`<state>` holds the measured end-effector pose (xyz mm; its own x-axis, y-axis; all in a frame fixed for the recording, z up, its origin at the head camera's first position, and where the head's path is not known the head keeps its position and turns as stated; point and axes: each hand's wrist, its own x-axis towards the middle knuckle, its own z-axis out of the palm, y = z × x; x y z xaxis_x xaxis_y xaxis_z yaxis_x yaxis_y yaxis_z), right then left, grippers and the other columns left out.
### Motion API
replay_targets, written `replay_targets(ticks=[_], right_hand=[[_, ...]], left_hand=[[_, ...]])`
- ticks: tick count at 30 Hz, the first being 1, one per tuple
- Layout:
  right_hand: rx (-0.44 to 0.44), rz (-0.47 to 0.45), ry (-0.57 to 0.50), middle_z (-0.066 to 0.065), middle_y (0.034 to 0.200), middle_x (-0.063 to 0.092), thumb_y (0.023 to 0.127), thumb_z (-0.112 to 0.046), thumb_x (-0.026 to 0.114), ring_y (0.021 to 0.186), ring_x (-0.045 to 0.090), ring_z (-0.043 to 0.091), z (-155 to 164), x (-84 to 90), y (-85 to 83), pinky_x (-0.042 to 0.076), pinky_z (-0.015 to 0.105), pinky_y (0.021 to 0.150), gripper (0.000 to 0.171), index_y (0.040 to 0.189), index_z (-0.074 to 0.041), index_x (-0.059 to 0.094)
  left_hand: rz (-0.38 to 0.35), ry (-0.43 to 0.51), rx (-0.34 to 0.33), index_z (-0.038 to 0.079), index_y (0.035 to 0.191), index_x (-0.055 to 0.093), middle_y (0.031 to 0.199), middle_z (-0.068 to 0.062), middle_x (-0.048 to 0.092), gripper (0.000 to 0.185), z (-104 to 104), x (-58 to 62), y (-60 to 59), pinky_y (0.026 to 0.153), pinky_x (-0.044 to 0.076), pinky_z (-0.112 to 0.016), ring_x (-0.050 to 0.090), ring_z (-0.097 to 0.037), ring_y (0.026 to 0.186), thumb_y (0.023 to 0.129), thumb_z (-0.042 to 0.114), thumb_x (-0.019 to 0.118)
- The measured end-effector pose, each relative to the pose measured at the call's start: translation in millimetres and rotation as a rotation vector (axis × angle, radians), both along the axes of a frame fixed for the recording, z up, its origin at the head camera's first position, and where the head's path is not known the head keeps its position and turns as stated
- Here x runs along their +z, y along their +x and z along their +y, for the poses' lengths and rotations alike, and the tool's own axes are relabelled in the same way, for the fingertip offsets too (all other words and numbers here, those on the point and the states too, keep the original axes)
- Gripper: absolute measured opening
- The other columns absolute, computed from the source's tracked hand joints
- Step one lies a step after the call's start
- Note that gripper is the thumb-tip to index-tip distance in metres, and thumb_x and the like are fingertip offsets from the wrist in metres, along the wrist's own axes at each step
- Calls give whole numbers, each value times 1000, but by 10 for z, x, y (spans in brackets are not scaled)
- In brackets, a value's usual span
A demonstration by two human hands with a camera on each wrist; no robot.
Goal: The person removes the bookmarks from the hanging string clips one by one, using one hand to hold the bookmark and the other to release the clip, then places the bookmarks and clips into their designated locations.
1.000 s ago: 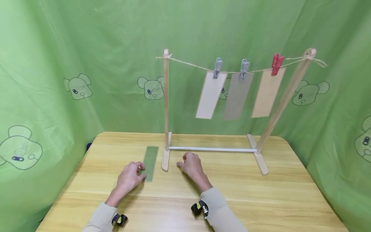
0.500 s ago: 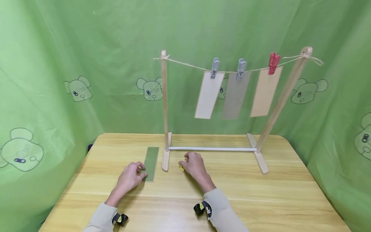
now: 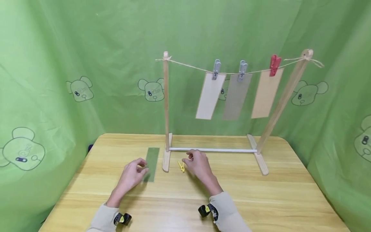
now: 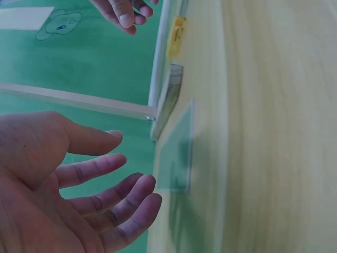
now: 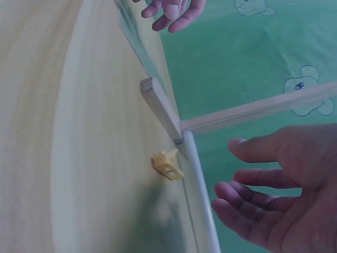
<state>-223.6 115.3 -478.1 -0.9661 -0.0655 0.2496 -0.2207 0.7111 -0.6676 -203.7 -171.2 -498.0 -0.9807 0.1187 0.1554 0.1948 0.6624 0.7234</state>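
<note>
A yellow clothespin (image 3: 181, 167) lies on the table just right of the rack's left foot. My right hand (image 3: 199, 165) hovers beside it, fingers loosely bent and holding nothing; the right wrist view shows a gap between that hand and the clothespin (image 5: 167, 164). Left of the foot, a flat green card (image 3: 152, 164) rests on the table. My left hand (image 3: 131, 173) is raised over the card's left edge, its fingers relaxed with nothing between them. In the left wrist view the card (image 4: 179, 153) sits apart from the fingertips.
A wooden rack (image 3: 166, 106) carries a string with a white card (image 3: 210, 96), a grey card (image 3: 237, 96) and a beige card (image 3: 266, 93). Two grey-blue clothespins (image 3: 216, 69) and a red clothespin (image 3: 274, 65) hold them. A white rod (image 3: 226, 150) joins the feet.
My right hand has let go of the yellow clothespin and drawn back to the right, leaving it on the table. My left hand has lifted slightly off the green card, fingers spread wider.
</note>
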Motion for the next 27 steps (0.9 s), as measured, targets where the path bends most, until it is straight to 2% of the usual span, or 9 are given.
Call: replay_targets(ticks=[4,13,20,23,27], right_hand=[[8,20,-26,6,88,68,86,-14,84,78,66,14,51,81,25,61,28,70,32,112,3,73],[-1,95,-86,16,101,71,87,-13,83,87,70,24,136,242,102,64,32,76,33,115,2,73],[20,135,-159,14,105,72,88,-9,81,90,71,25,194,372,186,63,23,72,29,114,1,73],[32,173,-179,13,106,72,87,-6,81,90,72,25,219,422,213,65,27,73,29,114,1,73],[40,224,-211,14,106,72,87,-5,82,89,73,25,264,485,240,66,34,75,29,113,2,73]], left_hand=[[21,43,-12,-1,113,68,111,-17,71,24,38,56,-1,80,64,-42,71,-27,90,90,2,75],[58,132,-22,1,115,69,115,-18,70,25,149,213,-9,83,64,-35,70,-28,99,91,2,74],[116,167,-15,5,115,69,116,-13,71,26,235,331,-4,89,61,-51,68,-33,103,90,2,76],[144,186,-23,6,115,69,117,-12,71,26,277,374,-18,91,59,-55,68,-35,105,90,2,76],[179,202,-32,7,115,70,118,-12,71,26,343,434,-42,91,59,-54,68,-35,105,90,2,76]])
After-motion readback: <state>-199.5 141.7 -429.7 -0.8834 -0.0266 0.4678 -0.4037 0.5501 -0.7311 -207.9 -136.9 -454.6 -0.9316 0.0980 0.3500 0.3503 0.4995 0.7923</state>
